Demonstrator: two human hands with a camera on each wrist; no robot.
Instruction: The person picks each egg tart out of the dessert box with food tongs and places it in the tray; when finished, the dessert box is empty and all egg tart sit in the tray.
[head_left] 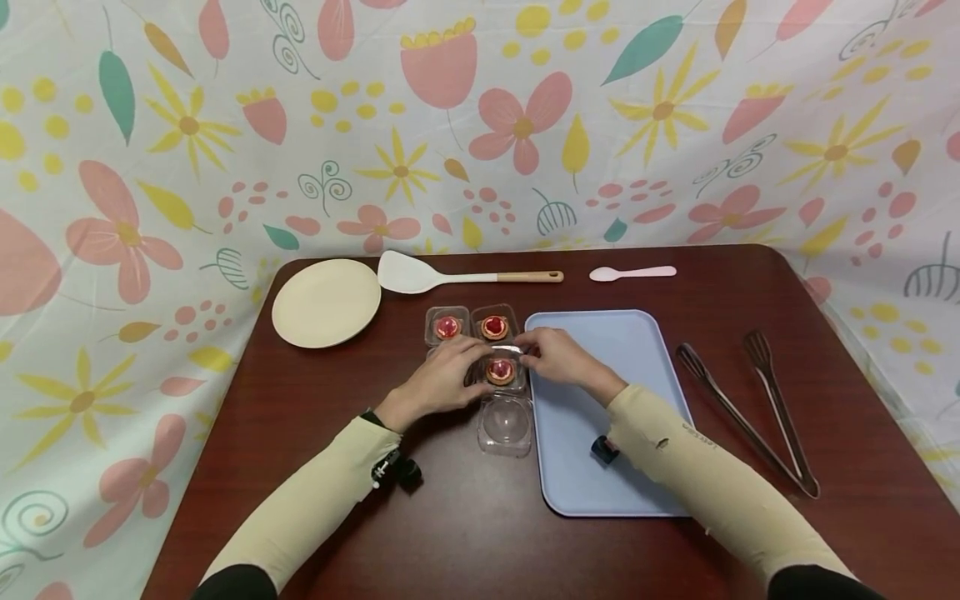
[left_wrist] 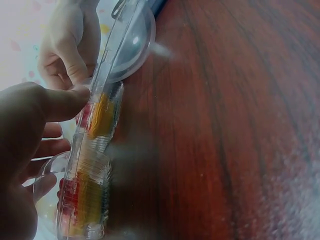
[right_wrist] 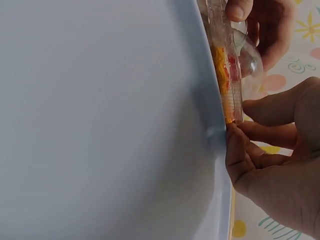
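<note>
In the head view, a clear plastic box with a red-topped tart stands against the tray's left side, its domed lid folded open toward the person. My left hand holds the box from the left, thumb at its near edge and fingers across toward the far side. My right hand pinches the box's far right corner between thumb and fingers, seen closely in the right wrist view. Beyond are two more boxed tarts. Another boxed tart lies under the left hand, mostly hidden in the head view.
A blue tray lies right of the boxes, under the right forearm. Metal tongs lie farther right. Along the back are a cream plate, a white spatula with a wooden handle end and a pink spoon.
</note>
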